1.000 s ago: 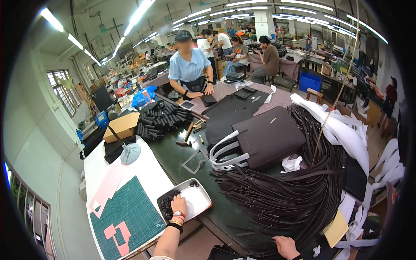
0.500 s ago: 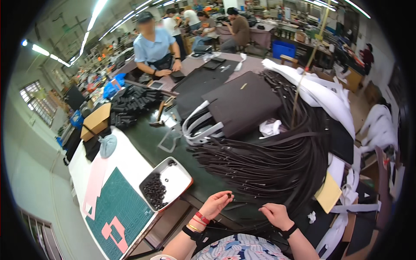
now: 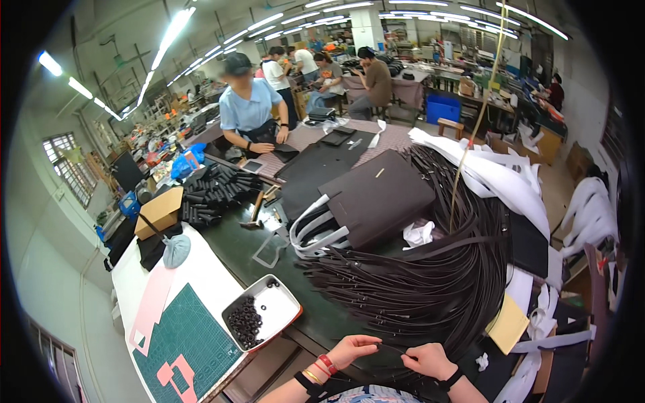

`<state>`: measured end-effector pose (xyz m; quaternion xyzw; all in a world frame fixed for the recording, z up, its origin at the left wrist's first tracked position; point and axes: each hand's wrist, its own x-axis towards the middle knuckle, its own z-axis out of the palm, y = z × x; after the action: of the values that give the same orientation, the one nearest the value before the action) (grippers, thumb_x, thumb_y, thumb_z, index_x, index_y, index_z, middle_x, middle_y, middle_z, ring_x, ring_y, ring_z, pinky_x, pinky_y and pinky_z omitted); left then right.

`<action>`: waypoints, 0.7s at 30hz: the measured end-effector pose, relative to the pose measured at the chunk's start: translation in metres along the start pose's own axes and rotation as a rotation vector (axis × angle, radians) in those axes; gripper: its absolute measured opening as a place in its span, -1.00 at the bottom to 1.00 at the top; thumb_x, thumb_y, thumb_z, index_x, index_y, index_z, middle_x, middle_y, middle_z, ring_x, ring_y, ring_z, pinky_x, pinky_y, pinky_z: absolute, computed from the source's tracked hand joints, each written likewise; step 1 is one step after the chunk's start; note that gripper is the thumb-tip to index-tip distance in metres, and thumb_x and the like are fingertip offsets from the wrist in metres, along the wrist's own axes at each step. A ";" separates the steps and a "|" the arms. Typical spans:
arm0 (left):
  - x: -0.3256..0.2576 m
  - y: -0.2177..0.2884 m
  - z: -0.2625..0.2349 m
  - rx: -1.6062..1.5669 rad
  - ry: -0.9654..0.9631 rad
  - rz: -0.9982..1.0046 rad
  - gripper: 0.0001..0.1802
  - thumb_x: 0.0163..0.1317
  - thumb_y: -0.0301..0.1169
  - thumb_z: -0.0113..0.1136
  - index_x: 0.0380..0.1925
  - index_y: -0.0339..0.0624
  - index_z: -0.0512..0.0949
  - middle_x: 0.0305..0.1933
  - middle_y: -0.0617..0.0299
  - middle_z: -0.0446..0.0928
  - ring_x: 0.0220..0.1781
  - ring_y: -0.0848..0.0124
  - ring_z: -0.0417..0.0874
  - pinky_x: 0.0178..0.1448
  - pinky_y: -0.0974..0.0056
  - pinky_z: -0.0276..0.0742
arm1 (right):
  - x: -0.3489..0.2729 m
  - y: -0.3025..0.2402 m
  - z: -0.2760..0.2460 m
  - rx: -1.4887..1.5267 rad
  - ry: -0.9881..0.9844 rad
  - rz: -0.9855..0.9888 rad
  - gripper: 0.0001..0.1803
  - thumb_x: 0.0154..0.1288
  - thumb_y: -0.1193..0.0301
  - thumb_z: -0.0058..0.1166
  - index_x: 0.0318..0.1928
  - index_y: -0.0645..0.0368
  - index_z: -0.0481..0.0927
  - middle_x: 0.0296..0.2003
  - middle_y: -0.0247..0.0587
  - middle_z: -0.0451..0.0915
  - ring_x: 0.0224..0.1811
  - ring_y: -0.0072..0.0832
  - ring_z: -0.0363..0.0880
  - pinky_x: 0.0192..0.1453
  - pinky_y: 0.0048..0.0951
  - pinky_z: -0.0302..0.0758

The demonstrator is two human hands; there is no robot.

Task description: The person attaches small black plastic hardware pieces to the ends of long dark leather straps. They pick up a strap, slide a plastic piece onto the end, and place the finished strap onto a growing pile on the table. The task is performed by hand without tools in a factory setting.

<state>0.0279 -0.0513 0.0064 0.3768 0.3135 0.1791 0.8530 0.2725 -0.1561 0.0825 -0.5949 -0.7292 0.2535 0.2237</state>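
Near the front edge of the table my left hand [image 3: 356,350] is closed in a pinch. Its fingertips hold a small dark piece, mostly hidden now. My right hand [image 3: 431,361] is curled shut just to the right, thumb and forefinger gripping a thin dark strap [image 3: 392,348] that spans the short gap between the hands. Beyond them a large pile of long dark brown straps [image 3: 396,295] sweeps across the table. To the left stands a white tray [image 3: 283,303] with small black round pieces [image 3: 244,322] heaped on one side.
A dark brown bag [image 3: 379,198] with pale handles lies behind the straps. A green cutting mat [image 3: 191,336] and pink templates [image 3: 151,305] lie at left. A hammer [image 3: 256,209] and black rolled pieces [image 3: 218,191] are farther back. Across the table stands a person in light blue [image 3: 248,107].
My hands have come closer together, and the thin strap now shows between them. The small dark piece in my left fingertips is less visible. The whole view has tilted up.
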 end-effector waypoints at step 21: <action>0.009 -0.032 0.023 0.017 -0.033 -0.071 -0.62 0.31 -0.41 0.26 0.12 -0.25 0.55 -0.03 0.25 0.64 -0.01 0.57 0.63 0.13 0.45 0.54 | -0.004 0.005 0.029 -0.060 -0.006 -0.079 -0.84 0.31 0.24 0.07 -0.32 0.03 0.58 -0.59 -0.20 0.58 -0.53 -0.16 0.60 -0.45 -0.19 0.51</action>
<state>0.0518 -0.0796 -0.0092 0.3757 0.3140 0.1398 0.8606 0.2591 -0.1616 0.0567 -0.5715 -0.7600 0.2241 0.2134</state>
